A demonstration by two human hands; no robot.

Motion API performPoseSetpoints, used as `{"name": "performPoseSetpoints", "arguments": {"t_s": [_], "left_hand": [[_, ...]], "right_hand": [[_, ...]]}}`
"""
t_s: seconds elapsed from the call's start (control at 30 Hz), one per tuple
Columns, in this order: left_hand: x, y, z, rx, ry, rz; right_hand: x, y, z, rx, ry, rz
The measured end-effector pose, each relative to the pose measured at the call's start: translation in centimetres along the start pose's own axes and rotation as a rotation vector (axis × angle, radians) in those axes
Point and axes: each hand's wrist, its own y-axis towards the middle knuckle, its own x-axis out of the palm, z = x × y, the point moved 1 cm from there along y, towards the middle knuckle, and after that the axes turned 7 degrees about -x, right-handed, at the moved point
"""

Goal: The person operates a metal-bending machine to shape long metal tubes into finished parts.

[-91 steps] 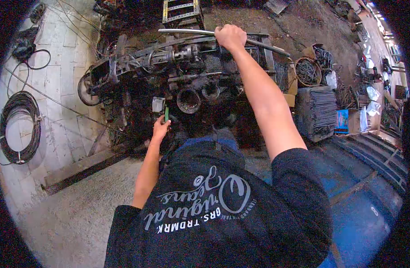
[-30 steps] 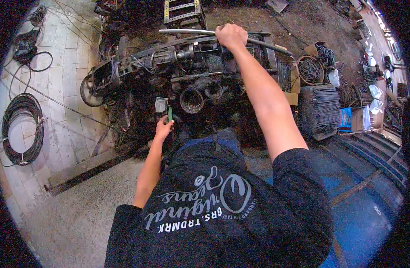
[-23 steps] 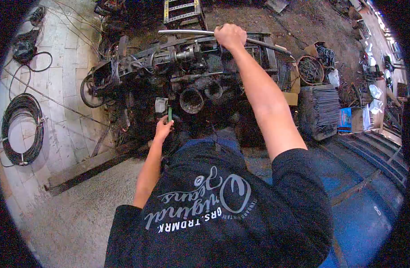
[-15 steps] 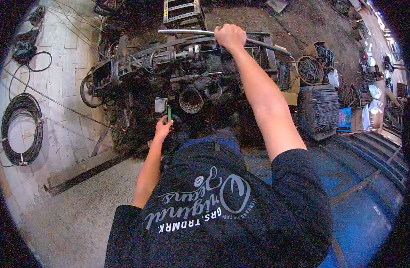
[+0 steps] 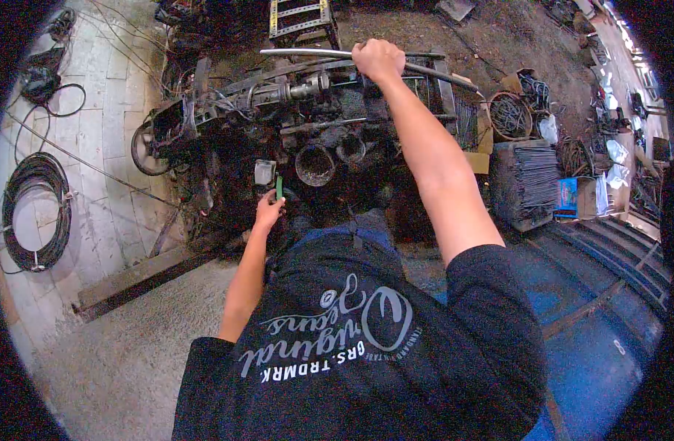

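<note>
My right hand (image 5: 379, 59) reaches far forward with its fingers wrapped round a long metal bar (image 5: 307, 52) lying crosswise over a dark, greasy machine (image 5: 234, 110). The bar is bright at its left end and darker to the right of my fist. Lower and to the left, my left hand (image 5: 269, 210) is closed on a narrow green handle (image 5: 280, 187). What the handle's far end joins is not clear. Just beyond it sits a pale boxy part (image 5: 265, 172). To its right, a round metal cup (image 5: 315, 165) on the machine contains small bits.
A coil of black cable (image 5: 36, 253) lies on the left floor, and a handwheel (image 5: 144, 147) juts from the machine's left side. On the right stand a stack of thin rods (image 5: 534, 176), a wire-filled basket (image 5: 510, 114) and blue metal sheeting (image 5: 587, 323). A stepladder (image 5: 300, 22) is behind.
</note>
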Motion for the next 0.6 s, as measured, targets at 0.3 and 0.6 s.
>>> {"name": "performPoseSetpoints", "arguments": {"t_s": [0.3,0.6], "left_hand": [[-0.06,-0.02,0.21,-0.038,-0.018,-0.023],[0.03,-0.45,0.69,-0.036,-0.017,-0.007]], "right_hand": [[0.01,-0.11,0.12,-0.003,0.006,0.009],[-0.01,-0.04,0.01,-0.009,-0.026,0.029]]}}
